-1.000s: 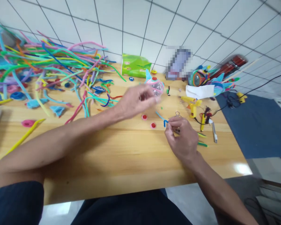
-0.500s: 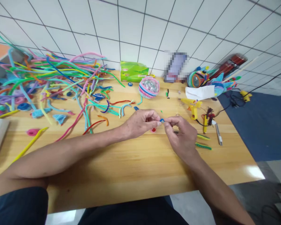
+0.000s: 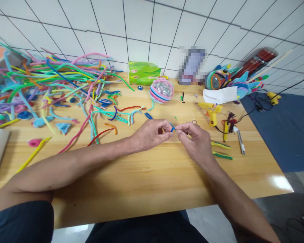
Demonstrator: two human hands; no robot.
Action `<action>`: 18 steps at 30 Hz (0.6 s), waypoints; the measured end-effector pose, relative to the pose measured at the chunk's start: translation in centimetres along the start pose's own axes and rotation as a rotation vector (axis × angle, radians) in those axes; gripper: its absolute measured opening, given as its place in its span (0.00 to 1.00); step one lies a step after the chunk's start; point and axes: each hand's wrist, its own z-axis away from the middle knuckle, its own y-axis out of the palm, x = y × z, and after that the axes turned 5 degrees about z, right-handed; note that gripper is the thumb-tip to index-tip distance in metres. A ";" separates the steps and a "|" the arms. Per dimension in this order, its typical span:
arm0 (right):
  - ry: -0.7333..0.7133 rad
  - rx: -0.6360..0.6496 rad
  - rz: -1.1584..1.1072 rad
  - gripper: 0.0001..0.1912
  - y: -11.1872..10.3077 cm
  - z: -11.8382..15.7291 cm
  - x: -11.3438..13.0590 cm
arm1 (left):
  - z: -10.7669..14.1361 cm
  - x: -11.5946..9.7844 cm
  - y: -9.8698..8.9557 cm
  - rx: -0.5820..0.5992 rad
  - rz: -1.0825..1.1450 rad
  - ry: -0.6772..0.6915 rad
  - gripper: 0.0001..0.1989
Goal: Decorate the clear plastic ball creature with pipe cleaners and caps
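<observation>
Between my two hands is a short blue pipe cleaner [image 3: 172, 128], bent into a small curve. My left hand [image 3: 153, 135] pinches one end with thumb and fingertips. From the other side, my right hand [image 3: 194, 136] grips it between thumb and forefinger. Green-and-yellow pliers [image 3: 221, 145] lie just right of my right hand, their front part hidden by it. Beyond my hands sits a clear ball wrapped in pink and blue pipe cleaners [image 3: 162, 91]. A small blue loop [image 3: 148, 116] rests behind my left hand.
A tangled heap of coloured pipe cleaners [image 3: 66, 76] covers the left side. A green tissue pack [image 3: 144, 73] leans by the tiled wall. At right are a yellow glue gun [image 3: 211, 114], a utility knife [image 3: 241, 141], a white paper [image 3: 220, 95] and a red flask [image 3: 259, 62].
My fingers have shifted slightly on the blue pipe cleaner, and more of it shows. A small red piece seen below my hands is no longer visible. The view has moved a little.
</observation>
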 end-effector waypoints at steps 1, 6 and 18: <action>-0.009 -0.012 0.014 0.06 0.1 0.0 -0.1 | 0.0 0.0 0.0 -0.005 0.002 -0.001 0.04; -0.070 -0.072 0.076 0.06 0.3 0.0 -0.3 | 0.2 0.1 0.1 -0.079 -0.149 0.084 0.04; -0.234 -0.130 0.181 0.07 0.6 0.1 -0.9 | 0.7 0.9 0.0 -0.118 -0.435 0.313 0.07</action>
